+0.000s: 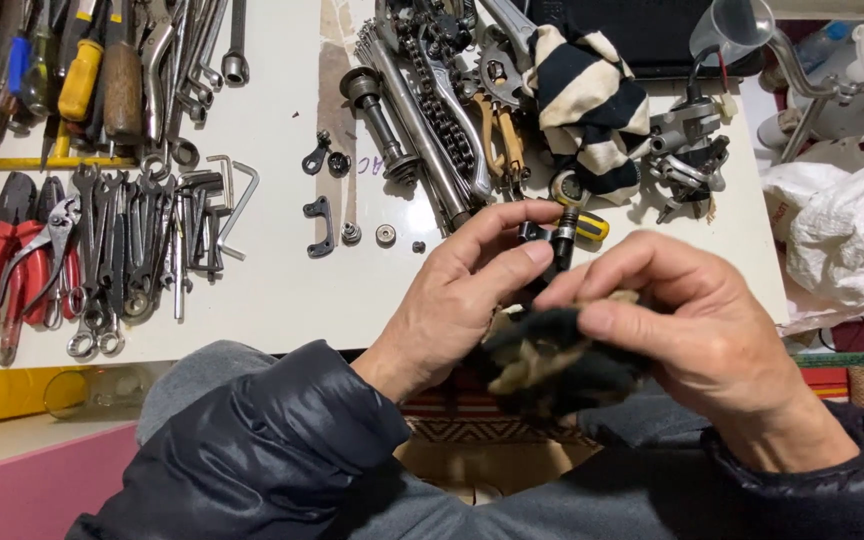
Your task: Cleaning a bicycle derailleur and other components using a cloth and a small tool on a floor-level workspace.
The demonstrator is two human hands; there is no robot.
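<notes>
My left hand (462, 295) pinches a small black metal part (550, 245) between thumb and fingertips, just off the white table's (272, 290) front edge. My right hand (692, 320) presses a dark, dirty rag (552, 360) against the underside of that part, fingers curled over the cloth. Both hands touch at the middle of the view, above my lap. Most of the part is hidden by fingers and cloth.
Wrenches and hex keys (142, 240) and red-handled pliers (12, 250) lie at the left. Screwdrivers (92, 70) sit at the back left. A chain, cranks and axles (432, 110), a striped cloth (582, 100), small black brackets (319, 225) and a white plastic bag (842, 235) are around.
</notes>
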